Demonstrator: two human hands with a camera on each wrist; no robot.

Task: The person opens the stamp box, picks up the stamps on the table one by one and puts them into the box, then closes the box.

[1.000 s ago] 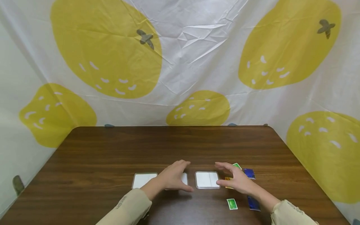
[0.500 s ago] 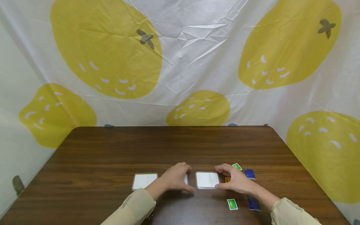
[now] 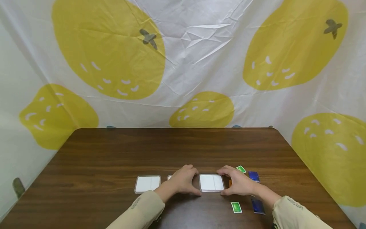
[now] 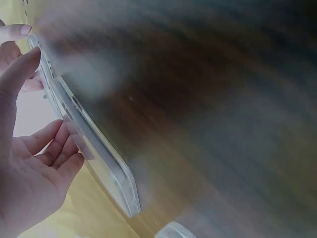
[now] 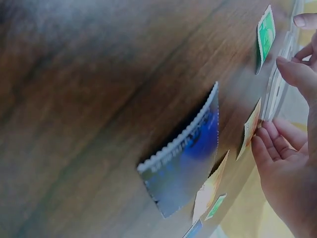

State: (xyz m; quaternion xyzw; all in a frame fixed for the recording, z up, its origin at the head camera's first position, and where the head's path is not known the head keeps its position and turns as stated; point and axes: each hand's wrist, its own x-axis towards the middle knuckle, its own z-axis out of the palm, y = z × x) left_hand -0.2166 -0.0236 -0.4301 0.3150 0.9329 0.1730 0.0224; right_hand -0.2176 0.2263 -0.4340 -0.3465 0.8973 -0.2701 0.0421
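Observation:
A flat clear case [image 3: 211,183] with a white inside lies on the table between my two hands. At its left side is my left hand [image 3: 181,181], thumb and fingers spread apart, the tips right by the case's left corners. A second such case [image 4: 99,153] lies under that hand, mostly hidden in the head view. My right hand [image 3: 241,183] reaches in from the other side, its thumb and fingertips at the right corners of the same case. Stamps with perforated edges surround the right hand, among them an orange stamp [image 5: 250,126] close to its fingertips.
A third white-filled case [image 3: 147,183] lies on the left. Toward the front right are a green stamp [image 3: 236,207] and a dark blue stamp [image 3: 258,206]. Farther back lie another green stamp [image 3: 241,169] and a blue one [image 3: 254,176]. A lemon-print cloth [image 3: 200,63] hangs behind the table.
My left hand has moved right, over the middle case and up to the right-hand case. The right hand's thumb and fingers have drawn in to that case's right corners. The case stays put.

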